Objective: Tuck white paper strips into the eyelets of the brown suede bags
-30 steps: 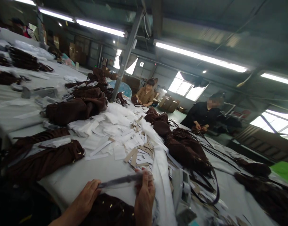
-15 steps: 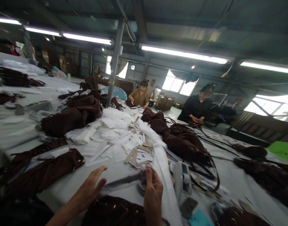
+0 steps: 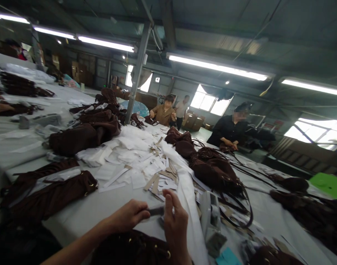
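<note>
My left hand (image 3: 134, 215) is closed in a pinch on one end of a dark grey strip (image 3: 156, 211) that looks wrapped in thin, see-through material. From there the strip runs across to my right hand (image 3: 176, 221), whose thumb and fingers point up and close around its other end. My right palm hides that end. Just below both hands lies a dark brown bag (image 3: 130, 247) with gold eyelets, partly covered by my forearms. Left of them, another brown bag (image 3: 52, 193) rests with pale wrapping along its middle.
White and tan paper strips (image 3: 157, 180) spread over the table's middle. A grey tape dispenser (image 3: 210, 211) stands beside my right hand. Brown bags with long straps (image 3: 212, 165) lie behind it, and more bags (image 3: 85, 132) pile up at left. Co-workers (image 3: 226, 129) work across the table.
My left hand, open half a second ago, has moved right and closed on the strip. The exposed length of strip is shorter. My right hand's fingers have straightened upward.
</note>
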`<control>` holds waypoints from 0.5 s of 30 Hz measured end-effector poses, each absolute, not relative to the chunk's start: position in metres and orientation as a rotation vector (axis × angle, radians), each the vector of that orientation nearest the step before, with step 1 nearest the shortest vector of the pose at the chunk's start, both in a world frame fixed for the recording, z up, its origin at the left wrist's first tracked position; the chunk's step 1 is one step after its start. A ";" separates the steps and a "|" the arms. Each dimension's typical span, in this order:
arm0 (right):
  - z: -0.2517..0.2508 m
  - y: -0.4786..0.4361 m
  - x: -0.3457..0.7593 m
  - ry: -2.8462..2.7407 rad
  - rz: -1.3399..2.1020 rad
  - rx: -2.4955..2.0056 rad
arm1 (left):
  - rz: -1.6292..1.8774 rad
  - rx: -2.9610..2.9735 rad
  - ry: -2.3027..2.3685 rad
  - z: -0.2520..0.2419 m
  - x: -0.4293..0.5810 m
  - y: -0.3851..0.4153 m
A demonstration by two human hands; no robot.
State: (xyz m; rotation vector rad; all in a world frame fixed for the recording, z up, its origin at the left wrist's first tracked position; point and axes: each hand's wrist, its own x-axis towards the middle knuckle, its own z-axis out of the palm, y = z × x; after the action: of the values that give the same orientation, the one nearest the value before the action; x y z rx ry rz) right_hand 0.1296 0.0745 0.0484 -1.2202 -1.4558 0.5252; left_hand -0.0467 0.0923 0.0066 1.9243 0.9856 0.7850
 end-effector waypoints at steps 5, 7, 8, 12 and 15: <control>0.025 0.084 0.091 -1.763 0.425 -1.327 | 0.823 1.824 0.778 0.019 -0.050 0.090; 0.012 0.091 0.087 -1.721 0.425 -1.396 | 0.770 1.832 0.829 0.014 -0.059 0.092; 0.008 0.094 0.086 -1.689 0.435 -1.416 | 0.739 1.837 0.876 0.009 -0.065 0.092; 0.003 0.108 0.085 -1.388 0.642 -1.404 | 0.703 1.813 1.021 -0.021 -0.085 0.095; 0.002 0.122 0.078 -1.156 0.845 -1.376 | 0.774 1.718 1.079 -0.043 -0.093 0.096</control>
State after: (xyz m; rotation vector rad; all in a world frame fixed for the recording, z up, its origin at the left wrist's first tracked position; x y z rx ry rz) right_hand 0.0780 0.1218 0.0017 -1.3759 -1.1559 0.8450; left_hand -0.0932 0.0963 -0.0434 1.7181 1.0794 0.7745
